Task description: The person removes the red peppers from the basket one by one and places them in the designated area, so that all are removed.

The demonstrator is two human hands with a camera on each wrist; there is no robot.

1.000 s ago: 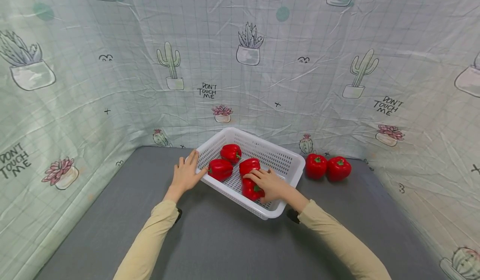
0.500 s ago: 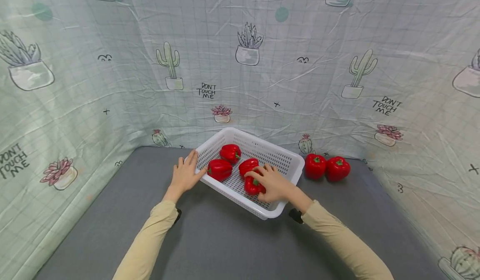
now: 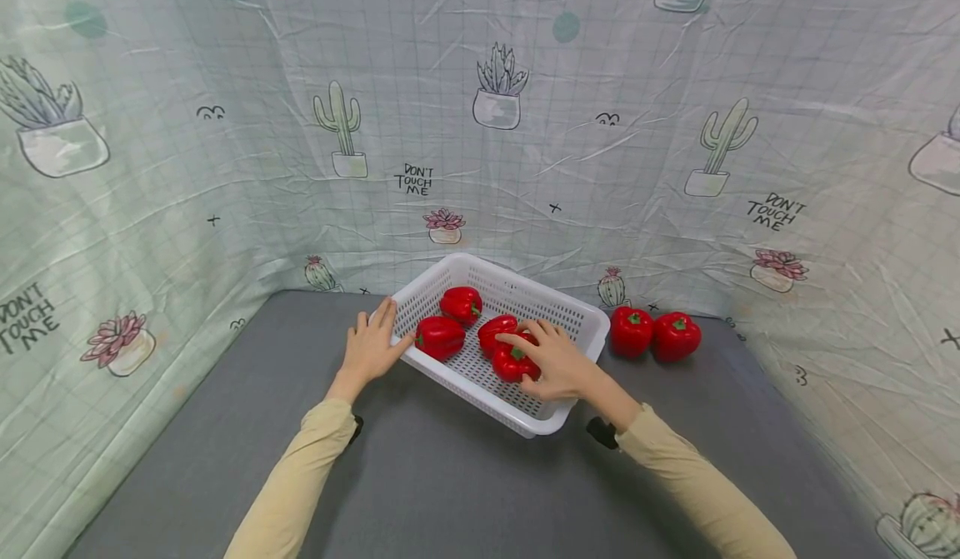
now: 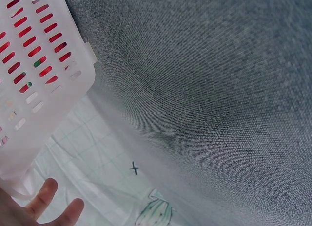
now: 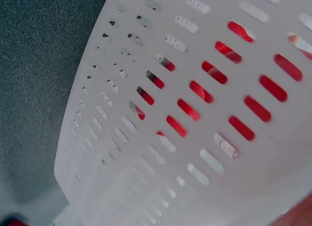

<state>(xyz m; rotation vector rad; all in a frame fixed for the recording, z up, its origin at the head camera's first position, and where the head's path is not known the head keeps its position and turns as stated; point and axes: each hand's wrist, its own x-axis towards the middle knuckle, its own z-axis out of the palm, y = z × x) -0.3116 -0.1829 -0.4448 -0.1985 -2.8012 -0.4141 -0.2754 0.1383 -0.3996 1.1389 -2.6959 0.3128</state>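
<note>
A white perforated plastic basket (image 3: 480, 405) stands at an angle on the grey tabletop. My left hand (image 3: 369, 349) rests on its left corner, fingers spread and nearly straight; two fingertips (image 4: 44, 197) show past the corner in the left wrist view. Inside the basket, my right hand (image 3: 558, 365) grips a red bell pepper (image 3: 510, 367) with its green stem upward. Close beside that one lies another red bell pepper (image 3: 491, 334), partly behind it. Two more red bell peppers, a front one (image 3: 440, 338) and a back one (image 3: 461, 302), lie at the basket's left.
Two red bell peppers, one nearer (image 3: 632, 331) and one farther right (image 3: 677, 336), stand on the table (image 3: 465, 492) outside the basket's right end. A cactus-print sheet (image 3: 555, 159) encloses the back and sides. The basket wall (image 5: 273, 160) fills most of the right wrist view.
My right hand has shifted the gripped bell pepper a little back and to the right within the basket. The left hand and the basket have stayed in place.
</note>
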